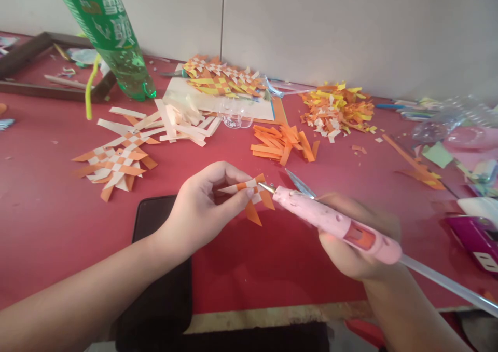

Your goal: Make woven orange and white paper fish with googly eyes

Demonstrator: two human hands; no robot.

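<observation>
My left hand [202,206] pinches a small woven piece of orange and white paper strips [252,193] above the red table [58,222]. My right hand [358,243] grips a pink hot glue gun [334,222] with a clear glue stick out of its back. The metal nozzle of the glue gun touches the right side of the woven piece. Blades of scissors [299,183] show just behind the gun.
A black phone [155,222] lies under my left forearm. Woven orange-white pieces [114,162], loose white strips [179,121], orange strips [284,144], a heap of scraps [336,108], a green bottle [112,35], a magenta box [474,235] and clear plastic [451,123] lie around.
</observation>
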